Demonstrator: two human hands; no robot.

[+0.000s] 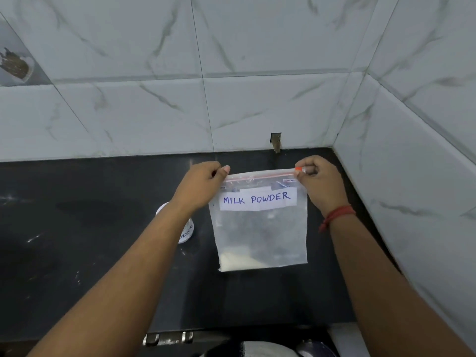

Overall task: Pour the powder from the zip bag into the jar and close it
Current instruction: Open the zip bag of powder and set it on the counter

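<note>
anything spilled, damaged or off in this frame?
No spill visible. The zip bag hangs straight between the left hand and right hand. Only damage: a chipped wall tile at the counter edge, another hole far left.

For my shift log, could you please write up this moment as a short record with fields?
setting: dark countertop in a corner of marble-look wall tiles
zip bag: clear, held up by its top corners, labelled MILK POWDER
powder: small pale heap in the bag's bottom left corner
left hand: pinching the top left corner
right hand: pinching the orange slider at the top right
jar: on the counter, mostly hidden behind the left forearm
pouring: not yet begun
</note>
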